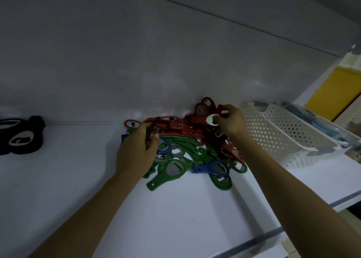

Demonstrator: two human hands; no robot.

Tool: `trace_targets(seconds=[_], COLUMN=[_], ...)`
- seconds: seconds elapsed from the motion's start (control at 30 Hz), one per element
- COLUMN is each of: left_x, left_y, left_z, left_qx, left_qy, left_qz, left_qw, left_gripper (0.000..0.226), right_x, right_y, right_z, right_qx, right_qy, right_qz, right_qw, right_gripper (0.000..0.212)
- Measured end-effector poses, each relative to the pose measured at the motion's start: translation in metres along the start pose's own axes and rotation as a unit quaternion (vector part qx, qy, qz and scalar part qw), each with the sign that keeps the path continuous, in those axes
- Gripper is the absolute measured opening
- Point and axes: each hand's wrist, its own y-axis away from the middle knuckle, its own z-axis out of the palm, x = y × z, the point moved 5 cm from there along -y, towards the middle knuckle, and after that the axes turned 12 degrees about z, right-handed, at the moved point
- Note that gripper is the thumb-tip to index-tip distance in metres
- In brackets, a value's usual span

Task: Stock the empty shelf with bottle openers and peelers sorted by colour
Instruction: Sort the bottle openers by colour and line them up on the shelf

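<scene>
A mixed heap of bottle openers lies on the white shelf (68,189) against the back wall: red ones (175,126) at the back, green ones (175,171) in front, a blue one (212,168) near the front right. My left hand (136,152) rests on the heap's left side and grips a black opener (151,130) by its handle. My right hand (231,123) pinches the head of a red opener (203,118) at the back right of the heap. A group of black openers (19,138) lies at the far left.
A white perforated basket (277,134) stands right of the heap, close to my right wrist, with a clear bag of bluish items (316,115) in it. The shelf's front edge (273,236) runs diagonally at the lower right. A yellow panel (336,93) shows beyond the shelf.
</scene>
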Motion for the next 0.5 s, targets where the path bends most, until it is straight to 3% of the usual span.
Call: trace_targets(seconds=[0.07,0.2,0.33,0.4,0.5], left_x=[-0.001,-0.009,-0.016,-0.018,-0.021], left_y=[-0.001,-0.001,0.001,0.001,0.0], left_z=[0.0,-0.01,-0.017,-0.015,-0.012], left_qx=[0.006,0.094,0.149,0.148,0.142], left_qy=[0.02,0.086,0.132,0.148,0.182], left_qz=[-0.01,-0.06,-0.095,-0.105,-0.112], left_qw=[1.0,0.99,0.975,0.972,0.966], left_gripper=[0.005,0.002,0.003,0.005,0.008], right_x=[-0.015,-0.045,-0.063,-0.062,-0.054], right_y=[0.007,0.026,0.053,0.062,0.075], right_z=[0.006,0.041,0.096,0.107,0.091], right_qx=[-0.029,-0.069,-0.189,-0.185,-0.146], right_qy=[0.091,0.331,0.34,0.343,0.257], right_qz=[-0.067,-0.176,-0.23,-0.244,-0.313], right_qw=[0.993,0.924,0.892,0.888,0.902], right_gripper=[0.045,0.063,0.08,0.073,0.053])
